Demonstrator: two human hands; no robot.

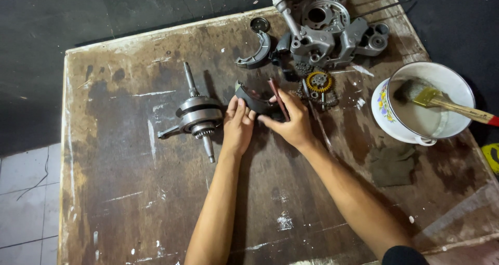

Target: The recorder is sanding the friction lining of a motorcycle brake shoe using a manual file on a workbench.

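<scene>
**Two hands on a curved brake shoe at a stained workbench**

The left hand [238, 123] and right hand [291, 120] both close around a dark curved brake shoe [253, 101], held just above the wooden table [130, 192]. A crankshaft [197, 114] lies just left. Beyond are a second brake shoe [256, 52], a yellow gear [318, 81] and an engine casing [325, 28]. At right, a brush [442, 101] rests in a white bowl [457, 124].

no packages, labels, signs or screens apparent anywhere in view; far corners dim
</scene>
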